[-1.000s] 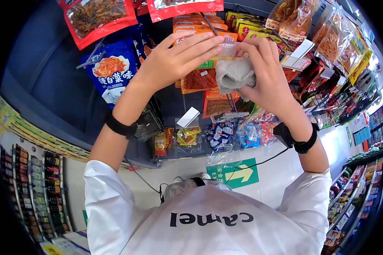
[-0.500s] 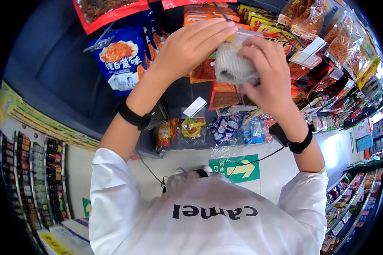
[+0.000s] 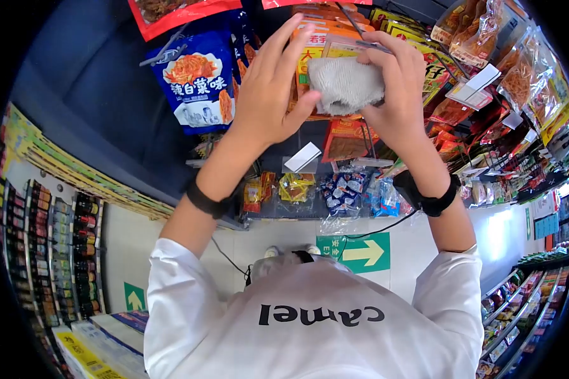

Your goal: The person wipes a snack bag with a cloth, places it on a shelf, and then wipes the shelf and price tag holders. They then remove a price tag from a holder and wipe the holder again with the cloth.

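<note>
My right hand is closed around a crumpled grey-white cloth, thumb below and fingers over its upper side. The cloth covers part of a clear price-tag holder at the end of a display hook. Just left of the cloth, my left hand holds nothing; its fingers are spread and its thumb tip is close to the cloth's edge. Behind both hands hang orange snack packets, partly hidden by them. A blue snack bag hangs to the left of my left hand.
Red packets hang below the cloth, near a white price tag. Small snack bags lie on the lower shelf. More hooks and hanging packets crowd the right. Bottle shelves stand at the left.
My left hand has come away from the tag holder, and its fingers have spread apart. My right hand keeps the cloth, which has shifted slightly left and up. The whole view has shifted a little.
</note>
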Demonstrator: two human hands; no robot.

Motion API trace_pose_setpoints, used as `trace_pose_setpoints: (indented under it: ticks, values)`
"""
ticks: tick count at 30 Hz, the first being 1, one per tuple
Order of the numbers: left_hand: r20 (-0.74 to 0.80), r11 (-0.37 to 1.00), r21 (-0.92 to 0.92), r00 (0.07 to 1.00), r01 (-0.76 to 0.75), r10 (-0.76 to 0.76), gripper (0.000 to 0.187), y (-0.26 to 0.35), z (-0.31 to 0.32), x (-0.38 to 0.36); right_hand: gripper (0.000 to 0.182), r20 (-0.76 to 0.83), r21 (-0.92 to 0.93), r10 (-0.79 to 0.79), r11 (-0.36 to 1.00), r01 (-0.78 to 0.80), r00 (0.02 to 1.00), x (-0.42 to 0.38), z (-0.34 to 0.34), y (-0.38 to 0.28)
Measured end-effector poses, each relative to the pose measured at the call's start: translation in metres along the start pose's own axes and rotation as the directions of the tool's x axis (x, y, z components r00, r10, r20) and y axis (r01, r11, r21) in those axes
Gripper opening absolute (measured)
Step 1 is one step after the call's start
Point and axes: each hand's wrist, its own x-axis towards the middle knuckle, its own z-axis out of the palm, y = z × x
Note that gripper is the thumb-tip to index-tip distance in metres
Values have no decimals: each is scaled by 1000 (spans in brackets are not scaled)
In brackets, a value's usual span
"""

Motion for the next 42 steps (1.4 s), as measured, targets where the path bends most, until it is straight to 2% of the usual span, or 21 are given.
trace_pose_setpoints:
  ticks: [1,4,6,8,9,10,12,14,16,18,22,24,26,27,30,31,34,36,38,39,42]
  values:
    - [36,996,-39,996,77,-75,85,5,2,-5,57,-15,-14,21,1000,-21,1000,-1,1,-1]
    - [90,970,-134,977,204,-193,98,27,7,-7,57,-23,-32,68,997,-69,997,-2,2,-5]
    - [115,963,-133,969,233,-219,95,36,12,-5,56,-67,-21,97,995,-98,993,-1,6,-8]
    - [81,866,-296,915,402,-396,88,39,23,-7,55,-60,3,112,994,-112,992,-2,9,-9]
    - [82,837,-350,903,421,-421,82,42,25,-5,55,-76,16,111,994,-110,991,-2,12,-9]
    - [82,837,-352,905,418,-418,82,42,27,-4,56,-92,30,109,994,-107,990,-1,13,-9]
    - [43,905,-231,933,356,-356,78,38,30,-5,56,-88,33,119,993,-117,989,-1,13,-9]
    - [47,897,-247,929,366,-366,72,37,34,-7,57,-73,80,116,991,-111,991,-4,11,-8]
    - [2,922,-172,936,348,-352,69,35,38,-7,55,-65,83,96,992,-90,993,-5,9,-4]
    - [-17,904,-195,920,382,-392,67,38,42,-4,55,-65,90,51,995,-45,997,-8,9,-1]
    - [-64,930,-176,939,322,-338,68,35,46,-3,57,-63,76,9,997,-4,998,-11,2,7]
    - [-15,892,-240,918,382,-397,64,38,43,-2,51,-63,94,6,996,0,998,-12,-6,8]
    - [-31,891,-239,914,385,-404,64,38,45,0,64,37,61,-55,997,53,998,-10,-18,6]
    - [-48,892,-248,915,378,-401,63,40,43,2,66,73,168,-1,986,-12,997,-13,-17,5]
    - [-23,853,-133,859,505,-512,60,56,37,6,66,131,122,-1,992,-16,991,-11,-25,2]
    - [-40,884,1,883,468,-468,62,54,38,5,66,77,163,-19,987,6,997,-16,-16,8]
    - [-15,879,-21,879,477,-477,62,60,35,9,66,90,160,-13,987,-1,996,-17,-15,8]
    - [12,833,-52,835,550,-551,62,63,37,8,63,24,210,-33,977,27,999,-19,-12,9]
    - [-65,929,65,931,364,-360,64,52,42,1,62,77,140,8,990,-18,997,-20,-11,8]
    - [-36,920,41,920,391,-390,65,52,41,1,58,39,71,0,997,-2,999,-20,-6,9]
    - [-85,923,-19,919,384,-384,66,49,48,-1,56,73,77,32,996,-38,997,-23,-5,7]
